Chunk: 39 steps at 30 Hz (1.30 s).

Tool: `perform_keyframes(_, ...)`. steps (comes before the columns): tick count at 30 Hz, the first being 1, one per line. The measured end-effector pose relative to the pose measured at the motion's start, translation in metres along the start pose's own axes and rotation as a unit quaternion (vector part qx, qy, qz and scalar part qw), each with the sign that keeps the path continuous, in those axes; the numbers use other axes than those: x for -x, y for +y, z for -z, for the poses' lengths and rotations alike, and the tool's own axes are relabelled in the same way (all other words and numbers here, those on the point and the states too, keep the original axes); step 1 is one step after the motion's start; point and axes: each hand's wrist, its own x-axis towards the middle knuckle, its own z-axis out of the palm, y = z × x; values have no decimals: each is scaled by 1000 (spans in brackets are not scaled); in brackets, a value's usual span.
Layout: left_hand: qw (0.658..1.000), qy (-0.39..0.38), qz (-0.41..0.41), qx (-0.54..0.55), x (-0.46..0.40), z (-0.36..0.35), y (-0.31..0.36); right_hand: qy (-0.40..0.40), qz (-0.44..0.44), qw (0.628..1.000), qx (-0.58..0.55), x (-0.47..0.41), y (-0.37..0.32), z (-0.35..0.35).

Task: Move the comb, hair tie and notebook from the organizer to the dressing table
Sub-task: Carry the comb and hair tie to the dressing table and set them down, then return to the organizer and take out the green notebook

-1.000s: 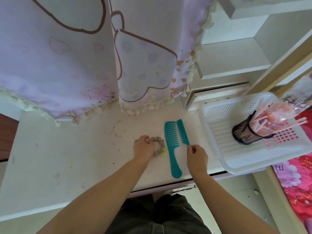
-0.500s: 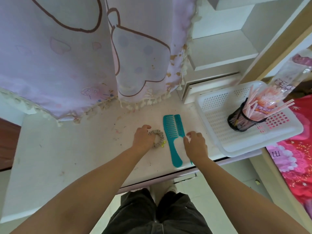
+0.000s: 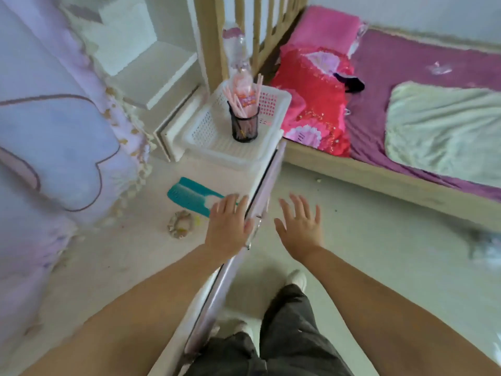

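Both hands have let go since a second ago: then the left hand (image 3: 229, 226) was on the hair tie (image 3: 180, 223) and the right hand (image 3: 299, 226) was pinching the comb's handle end, and now neither touches anything. The left hand hovers flat over the near edge of the table (image 3: 113, 256), its grip spread and empty, covering the handle end of the comb (image 3: 189, 196); the right hand hangs past the table edge over the floor, grip spread wide and empty too. The view has also swung right, bringing the bed (image 3: 423, 104) into sight. The comb lies flat on the table near the edge, its teal teeth toward the far left, and the hair tie sits just beside it, to the near left, not touching. The organizer (image 3: 273, 147) stands at the far end of the table and holds only a cup (image 3: 245, 126) of pink sticks. No notebook shows in it or on the table, though the frame is blurred. By my reading, comb and hair tie are done, and the turn away suggests the person is finishing or looking for the notebook elsewhere.
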Motion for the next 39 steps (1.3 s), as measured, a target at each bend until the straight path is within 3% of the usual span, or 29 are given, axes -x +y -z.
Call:
perform_keyframes(7, 962, -150, -225, -47, 21, -41, 131, 6, -263, 963, -55, 169, 105, -10)
perform_keyframes(16, 854, -204, -475, -58, 108, -87, 381, 44, -560, 818, -123, 422, 218, -33)
perform_keyframes(22, 775, -213, -593, -42, 235, -119, 564, 51, -679, 720, -132, 608, 284, -50)
perform_keyframes(24, 755, -225, -615, -35, 259, -118, 591, 37, -696, 705, -128, 637, 293, -51)
perform_keyframes(26, 700, -232, -674, -36, 331, -131, 689, 49, -760, 633, -142, 728, 331, -60)
perform_keyframes(28, 705, -240, -667, -29, 333, -124, 706, 53, -761, 633, -134, 740, 344, -59)
perform_keyframes(31, 672, -234, -702, -27, 362, -140, 769, 62, -788, 597, -138, 785, 382, -66)
perform_keyframes(39, 618, -232, -750, -38, 420, -190, 994, 99, -831, 530, -135, 897, 552, -69)
